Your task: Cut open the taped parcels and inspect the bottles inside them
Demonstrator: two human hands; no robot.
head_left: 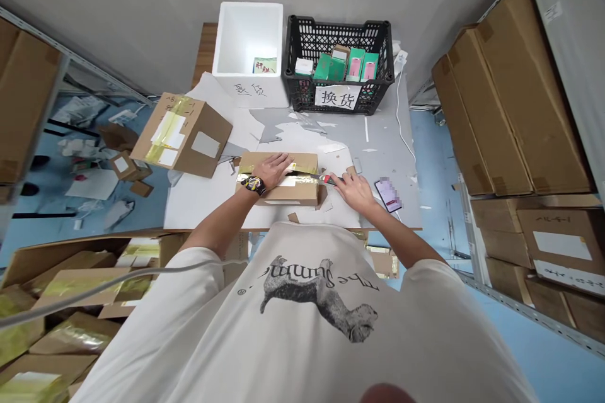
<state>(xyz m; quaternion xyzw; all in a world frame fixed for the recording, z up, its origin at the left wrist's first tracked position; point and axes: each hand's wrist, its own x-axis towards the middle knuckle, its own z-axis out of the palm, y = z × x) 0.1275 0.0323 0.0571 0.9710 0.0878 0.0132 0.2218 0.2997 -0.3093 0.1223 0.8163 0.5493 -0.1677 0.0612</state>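
A taped cardboard box (300, 192) lies in front of me, with a dark slit along its top seam. My left hand (272, 170) rests flat on the box top, fingers stretched out, a watch on the wrist. In my right hand (355, 191) is a red and black utility knife (327, 180), held at the right end of the box. Its blade points left along the seam; I cannot tell how deep the tip sits. Yellowish tape (244, 169) and a white label show on the box.
A larger taped carton (207, 145) stands left on the table (382, 132). Behind are a white foam box (250, 88) and a black crate (293, 91) with green packages. A phone (388, 194) lies at right. Boxes fill a big carton (85, 242) lower left; shelves hold cartons (501, 101) at right.
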